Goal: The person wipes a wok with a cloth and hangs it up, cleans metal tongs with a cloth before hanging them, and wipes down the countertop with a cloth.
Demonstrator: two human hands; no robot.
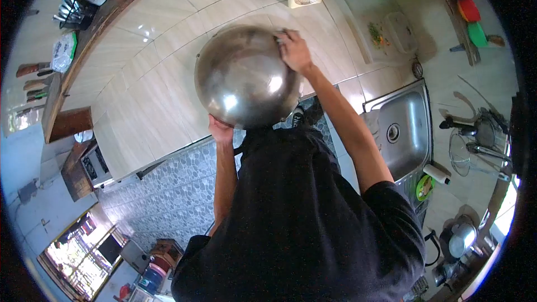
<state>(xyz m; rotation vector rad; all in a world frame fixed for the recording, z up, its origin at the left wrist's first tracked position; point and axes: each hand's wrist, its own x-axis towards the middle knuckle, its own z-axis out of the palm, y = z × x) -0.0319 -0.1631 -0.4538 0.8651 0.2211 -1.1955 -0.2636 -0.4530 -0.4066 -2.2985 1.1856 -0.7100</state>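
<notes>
The shirt [291, 207] was black and rather loose, and its cloth made soft folds. The right sleeve [394, 212] and the left sleeve [193, 246] were short, also black, leaving both forearms [349, 120] bare. One visible shoe [298, 116] was dark with some white parts.

Fairly bright o/all, w/ daylight from blown-out window [78, 254] at btm L & bright gap [506, 207] at far R edge. 2 hard glare spots on metal bowl [246, 75], R hand [295, 53] a bit blurred. Strong fisheye bend, blk corners, dark shirt [302, 207] w/ little detail.
</notes>
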